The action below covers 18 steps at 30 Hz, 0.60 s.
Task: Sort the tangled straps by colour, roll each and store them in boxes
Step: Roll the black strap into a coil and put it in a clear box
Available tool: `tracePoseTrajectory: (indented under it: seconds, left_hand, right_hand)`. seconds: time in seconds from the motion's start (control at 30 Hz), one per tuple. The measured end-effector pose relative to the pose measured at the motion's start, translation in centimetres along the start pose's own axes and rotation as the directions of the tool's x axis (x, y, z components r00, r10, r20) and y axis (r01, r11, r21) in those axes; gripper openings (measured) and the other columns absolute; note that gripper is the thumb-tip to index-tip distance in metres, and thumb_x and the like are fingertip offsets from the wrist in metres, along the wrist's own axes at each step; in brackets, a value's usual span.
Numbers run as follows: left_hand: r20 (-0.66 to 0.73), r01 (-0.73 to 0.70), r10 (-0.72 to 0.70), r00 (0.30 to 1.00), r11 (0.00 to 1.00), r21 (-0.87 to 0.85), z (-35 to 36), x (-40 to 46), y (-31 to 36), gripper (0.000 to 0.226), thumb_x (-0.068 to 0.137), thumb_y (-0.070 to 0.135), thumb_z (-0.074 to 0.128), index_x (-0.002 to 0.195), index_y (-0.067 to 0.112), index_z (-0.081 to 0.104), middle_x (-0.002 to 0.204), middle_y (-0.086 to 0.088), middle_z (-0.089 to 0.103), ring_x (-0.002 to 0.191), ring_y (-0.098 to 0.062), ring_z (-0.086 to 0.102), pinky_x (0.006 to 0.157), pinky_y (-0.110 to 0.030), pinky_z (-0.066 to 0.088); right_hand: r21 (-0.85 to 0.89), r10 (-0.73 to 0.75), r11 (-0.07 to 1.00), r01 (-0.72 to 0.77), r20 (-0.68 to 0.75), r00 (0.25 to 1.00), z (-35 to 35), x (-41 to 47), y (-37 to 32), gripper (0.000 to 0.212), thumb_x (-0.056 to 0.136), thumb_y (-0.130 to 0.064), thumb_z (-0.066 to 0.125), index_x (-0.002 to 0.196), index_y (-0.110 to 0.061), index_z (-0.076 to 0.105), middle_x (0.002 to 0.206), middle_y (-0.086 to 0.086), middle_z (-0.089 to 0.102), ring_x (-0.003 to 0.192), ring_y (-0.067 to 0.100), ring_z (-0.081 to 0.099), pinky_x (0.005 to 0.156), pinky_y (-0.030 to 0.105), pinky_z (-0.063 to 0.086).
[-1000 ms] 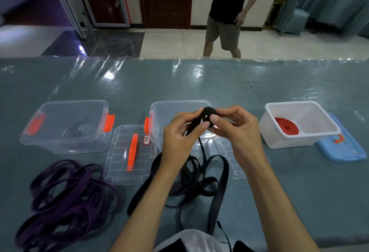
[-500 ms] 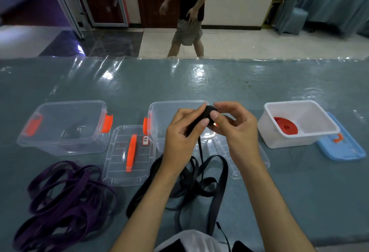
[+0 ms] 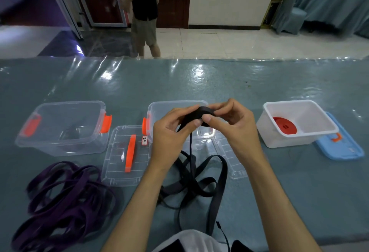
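Note:
Above the middle clear box, both hands hold a small black strap roll. My left hand pinches the strap where it feeds onto the roll. My right hand grips the roll with thumb and fingers. The loose black strap hangs down and lies in tangled loops on the table between my forearms. A purple strap lies heaped at the front left. A rolled red strap sits inside the white box on the right.
A clear box with orange latches stands at the left, its lid beside it. Another clear lid lies under my right wrist. A blue lid lies right of the white box. A person stands beyond the table.
The roll has been turned a little further between my fingers, in about the same place. The person behind the table has walked to the left.

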<state>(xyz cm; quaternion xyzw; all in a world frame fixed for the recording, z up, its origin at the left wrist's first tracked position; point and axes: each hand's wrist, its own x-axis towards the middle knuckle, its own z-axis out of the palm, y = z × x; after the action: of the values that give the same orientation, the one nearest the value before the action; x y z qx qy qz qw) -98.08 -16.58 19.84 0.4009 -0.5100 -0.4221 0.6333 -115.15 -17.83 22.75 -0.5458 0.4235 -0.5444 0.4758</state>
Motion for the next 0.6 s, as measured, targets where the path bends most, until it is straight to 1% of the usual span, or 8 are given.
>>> tracePoseTrajectory:
  seconds: [0.07,0.1,0.17,0.23,0.3,0.4,0.5,0.6]
  left_hand:
    - [-0.055,0.019,-0.021,0.998,0.999,-0.044,0.5,-0.3,0.2,0.031,0.083,-0.001,0.082,0.110,0.012,0.073,0.105,0.000,0.079,0.104,-0.016,0.076,0.092,-0.025,0.058]
    - [-0.082,0.010,-0.016,0.996,0.997,-0.070,0.8,-0.5,0.2,0.029,0.082,-0.003,0.082,0.106,0.010,0.073,0.102,0.000,0.080,0.102,-0.017,0.077,0.090,-0.024,0.058]
    - [-0.109,-0.024,0.013,0.994,0.994,-0.107,1.2,-0.5,0.1,0.024,0.084,-0.005,0.080,0.103,0.007,0.073,0.102,0.000,0.080,0.103,-0.019,0.077,0.091,-0.026,0.058]
    - [-0.092,-0.049,0.040,0.995,0.994,-0.097,1.1,-0.3,0.0,0.021,0.086,-0.003,0.078,0.103,0.008,0.075,0.103,0.001,0.079,0.103,-0.018,0.076,0.092,-0.027,0.057]
    - [-0.073,-0.056,0.051,0.996,0.996,-0.073,1.0,-0.2,0.0,0.020,0.087,-0.004,0.077,0.103,0.009,0.075,0.099,0.003,0.079,0.099,-0.016,0.076,0.089,-0.025,0.058]
    - [-0.098,-0.037,0.028,0.995,0.995,-0.093,1.3,-0.4,-0.1,0.020,0.087,-0.004,0.077,0.104,0.008,0.075,0.100,-0.001,0.079,0.100,-0.019,0.077,0.089,-0.028,0.059]
    - [-0.039,-0.062,0.061,0.997,0.998,-0.033,0.8,0.0,-0.3,0.027,0.087,-0.003,0.077,0.112,0.008,0.076,0.111,-0.012,0.074,0.107,-0.022,0.074,0.095,-0.031,0.057]
    - [0.021,-0.035,0.035,0.999,0.999,-0.015,-0.1,0.3,-0.2,0.030,0.084,-0.003,0.081,0.110,0.011,0.077,0.106,-0.004,0.077,0.104,-0.021,0.075,0.092,-0.028,0.058]
  right_hand:
    - [-0.054,-0.010,0.998,0.010,0.001,1.000,-0.2,0.1,-0.3,0.020,0.083,-0.004,0.084,0.093,0.000,0.066,0.085,0.010,0.074,0.083,0.026,0.075,0.083,0.045,0.064]
    - [-0.046,-0.032,0.998,0.032,-0.002,0.999,-0.2,0.0,-0.3,0.019,0.084,-0.003,0.082,0.098,-0.002,0.070,0.086,0.010,0.075,0.083,0.028,0.074,0.082,0.045,0.065]
    - [0.032,-0.054,0.998,0.055,-0.018,0.998,0.2,-0.4,-0.3,0.015,0.086,-0.001,0.079,0.099,-0.004,0.073,0.096,0.015,0.077,0.092,0.033,0.076,0.082,0.045,0.064]
    - [0.061,-0.034,0.997,0.035,-0.022,0.999,0.4,-0.6,-0.3,0.013,0.084,-0.002,0.081,0.090,-0.002,0.069,0.099,0.018,0.077,0.097,0.034,0.076,0.085,0.047,0.063]
    - [-0.002,-0.021,1.000,0.021,-0.001,1.000,0.2,-0.4,-0.3,0.022,0.081,-0.003,0.084,0.085,0.003,0.064,0.093,0.013,0.078,0.092,0.030,0.077,0.085,0.046,0.063]
    - [-0.032,-0.042,0.999,0.042,-0.007,0.999,0.1,-0.4,-0.5,0.019,0.082,0.000,0.083,0.096,0.001,0.070,0.085,0.003,0.078,0.081,0.022,0.077,0.080,0.040,0.064]
    - [0.011,-0.082,0.997,0.083,-0.047,0.996,0.3,-0.8,-0.3,0.016,0.086,0.002,0.079,0.101,0.001,0.072,0.097,0.014,0.078,0.095,0.030,0.077,0.085,0.045,0.064]
    - [-0.056,-0.065,0.996,0.065,-0.001,0.998,-0.1,-0.5,0.0,0.018,0.085,-0.001,0.081,0.087,0.001,0.064,0.100,0.015,0.077,0.097,0.030,0.076,0.086,0.044,0.062]
